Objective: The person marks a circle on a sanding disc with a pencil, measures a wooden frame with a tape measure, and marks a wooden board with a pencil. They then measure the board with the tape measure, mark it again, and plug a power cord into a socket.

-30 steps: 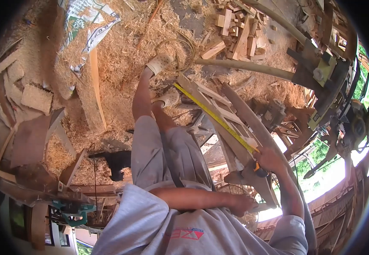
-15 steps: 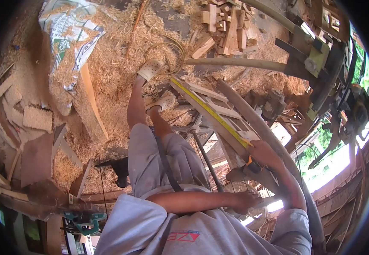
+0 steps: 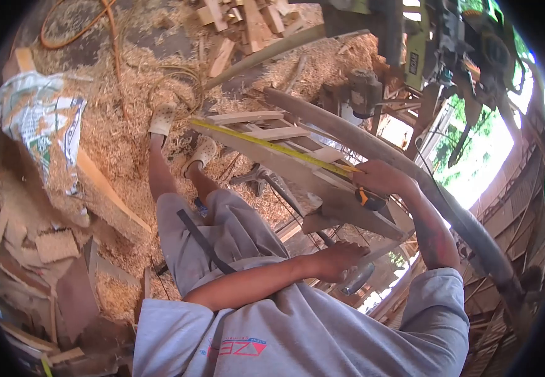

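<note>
The tape measure (image 3: 370, 199) is placed at the near right end of a slatted wooden frame (image 3: 285, 162), with its yellow blade (image 3: 266, 143) stretched along the frame toward the far left. The right hand (image 3: 382, 177) is curled at the blade, just beside the case; whether either is gripped cannot be told. The left hand (image 3: 340, 262) is bent nearer, its hold unclear. Shavings (image 3: 131, 135) are strewn left; wood blocks (image 3: 257, 25) are heaped far off.

You wear a grey shirt (image 3: 329, 330) with short sleeves (image 3: 437, 295) and red and blue print (image 3: 242, 347), grey shorts (image 3: 244, 227), a dark strap (image 3: 202, 240) and pale clogs (image 3: 161, 118) with holes.
</note>
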The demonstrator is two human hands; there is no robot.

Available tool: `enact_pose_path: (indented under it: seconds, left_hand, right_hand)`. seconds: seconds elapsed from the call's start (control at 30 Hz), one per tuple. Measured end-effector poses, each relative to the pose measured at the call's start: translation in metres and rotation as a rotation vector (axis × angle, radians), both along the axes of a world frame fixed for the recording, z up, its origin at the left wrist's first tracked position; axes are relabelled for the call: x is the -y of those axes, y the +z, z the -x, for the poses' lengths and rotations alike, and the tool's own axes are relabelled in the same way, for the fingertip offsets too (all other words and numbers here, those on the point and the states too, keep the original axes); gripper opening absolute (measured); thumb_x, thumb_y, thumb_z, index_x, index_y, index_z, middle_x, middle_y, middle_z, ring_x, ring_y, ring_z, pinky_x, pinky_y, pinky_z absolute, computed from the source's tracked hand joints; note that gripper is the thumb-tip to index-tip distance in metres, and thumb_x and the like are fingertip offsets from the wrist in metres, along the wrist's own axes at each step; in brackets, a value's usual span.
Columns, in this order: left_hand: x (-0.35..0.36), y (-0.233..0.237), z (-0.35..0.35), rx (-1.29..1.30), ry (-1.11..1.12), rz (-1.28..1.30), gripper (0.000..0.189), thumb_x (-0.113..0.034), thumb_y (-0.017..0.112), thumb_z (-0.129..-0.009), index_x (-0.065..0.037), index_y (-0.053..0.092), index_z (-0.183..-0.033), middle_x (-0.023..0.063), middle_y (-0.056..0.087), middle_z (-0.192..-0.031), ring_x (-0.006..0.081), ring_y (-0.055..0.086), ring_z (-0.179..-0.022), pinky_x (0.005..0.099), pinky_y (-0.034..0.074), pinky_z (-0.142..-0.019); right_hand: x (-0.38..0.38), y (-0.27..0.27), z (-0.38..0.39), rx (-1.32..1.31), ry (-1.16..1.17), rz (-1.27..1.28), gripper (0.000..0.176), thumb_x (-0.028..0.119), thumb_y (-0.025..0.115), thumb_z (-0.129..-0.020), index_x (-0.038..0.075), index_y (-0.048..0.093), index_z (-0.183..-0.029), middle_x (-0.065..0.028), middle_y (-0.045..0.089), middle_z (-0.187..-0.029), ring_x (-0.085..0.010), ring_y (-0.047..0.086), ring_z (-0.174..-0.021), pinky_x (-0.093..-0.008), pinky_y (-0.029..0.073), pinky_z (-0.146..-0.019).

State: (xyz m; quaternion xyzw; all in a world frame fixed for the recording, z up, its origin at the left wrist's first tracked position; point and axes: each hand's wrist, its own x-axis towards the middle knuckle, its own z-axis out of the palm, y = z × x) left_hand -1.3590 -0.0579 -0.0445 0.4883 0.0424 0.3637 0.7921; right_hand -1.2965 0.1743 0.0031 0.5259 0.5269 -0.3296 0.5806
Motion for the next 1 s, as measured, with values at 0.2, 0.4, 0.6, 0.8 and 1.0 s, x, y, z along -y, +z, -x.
enact_pose_path:
  seconds: [0.2, 0.4, 0.6, 0.8, 1.0]
  left_hand:
    - [-0.002, 0.000, 0.012, -0.002, -0.059, -0.003, 0.057, -0.012, 0.061, -0.087, 0.000, 0.038, -0.138, 0.0236, 0.053, -0.122, 0.0399, 0.049, -0.116, 0.0478, 0.037, -0.101]
    - [0.016, 0.002, 0.011, -0.121, -0.036, 0.035, 0.056, -0.016, 0.062, -0.088, 0.001, 0.040, -0.137, 0.0250, 0.052, -0.126, 0.0402, 0.049, -0.118, 0.0467, 0.039, -0.102]
    - [0.038, -0.002, -0.001, -0.147, 0.147, 0.019, 0.055, -0.017, 0.066, -0.085, 0.002, 0.044, -0.132, 0.0240, 0.054, -0.124, 0.0395, 0.054, -0.114, 0.0442, 0.045, -0.097]
    - [0.039, -0.002, 0.000, -0.123, 0.294, -0.024, 0.053, -0.013, 0.070, -0.082, 0.002, 0.048, -0.129, 0.0229, 0.056, -0.120, 0.0384, 0.057, -0.109, 0.0414, 0.048, -0.093]
    - [0.046, -0.003, -0.004, -0.114, 0.314, -0.056, 0.052, -0.012, 0.071, -0.082, 0.002, 0.049, -0.128, 0.0222, 0.057, -0.117, 0.0374, 0.058, -0.106, 0.0393, 0.048, -0.091]
  right_hand:
    - [0.014, 0.029, -0.023, 0.019, 0.000, 0.011, 0.048, 0.044, 0.046, -0.095, 0.001, 0.067, -0.102, -0.0192, 0.066, -0.095, -0.0320, 0.064, -0.092, -0.0415, 0.048, -0.083]
    - [0.032, 0.078, -0.020, 0.122, -0.079, 0.037, 0.042, 0.039, 0.046, -0.094, 0.003, 0.064, -0.107, -0.0195, 0.066, -0.095, -0.0337, 0.065, -0.091, -0.0440, 0.048, -0.082]
    - [0.072, 0.115, -0.044, 0.010, -0.154, 0.055, 0.036, 0.034, 0.046, -0.094, 0.004, 0.063, -0.107, -0.0206, 0.065, -0.085, -0.0356, 0.064, -0.082, -0.0454, 0.048, -0.076]
    - [0.121, 0.119, -0.097, -0.163, -0.239, -0.064, 0.034, 0.031, 0.046, -0.093, 0.002, 0.063, -0.102, -0.0232, 0.064, -0.085, -0.0378, 0.063, -0.083, -0.0467, 0.047, -0.076]
    - [0.108, 0.149, -0.088, -0.066, -0.328, -0.115, 0.029, 0.029, 0.053, -0.089, 0.003, 0.066, -0.092, -0.0184, 0.064, -0.077, -0.0326, 0.062, -0.070, -0.0431, 0.047, -0.067]
